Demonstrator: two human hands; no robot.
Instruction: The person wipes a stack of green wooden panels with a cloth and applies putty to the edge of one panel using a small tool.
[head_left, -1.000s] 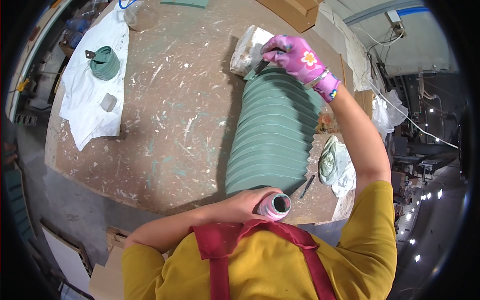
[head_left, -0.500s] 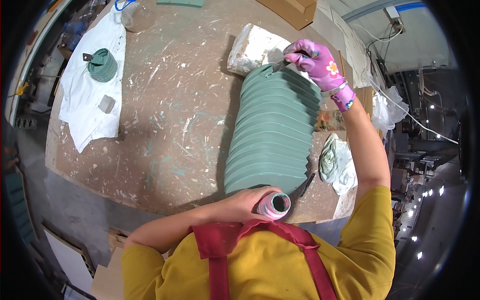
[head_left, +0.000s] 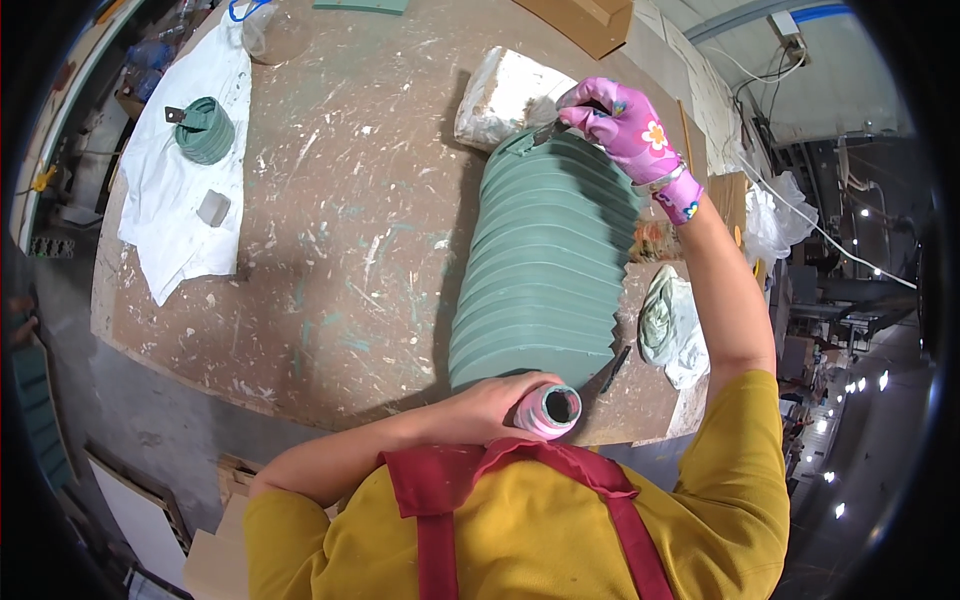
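A large green piece with rows of curved ridges (head_left: 540, 270) lies lengthwise in front of me, its far end propped on a white-wrapped block (head_left: 497, 97). My right hand (head_left: 632, 135), in a pink flowered glove, pinches a small metal scraper blade (head_left: 548, 131). The blade touches the far left edge of the green piece, where some loose green paste or shavings sit. My bare left hand (head_left: 488, 408) closes around a pink, open-topped cylinder (head_left: 531, 418) with a green-smeared rim, at the near end of the piece. Its fingers are partly hidden.
On a white cloth (head_left: 190, 245) at left stand a green-coated cup (head_left: 207, 145) with a blade across it and a small grey block (head_left: 213, 208). A crumpled rag (head_left: 660, 320) and a dark thin tool (head_left: 615, 369) lie right. Cardboard (head_left: 585, 25) sits at the back.
My right hand and the blade have shifted slightly left along the far edge of the green piece. My left hand and the cylinder have stayed in place.
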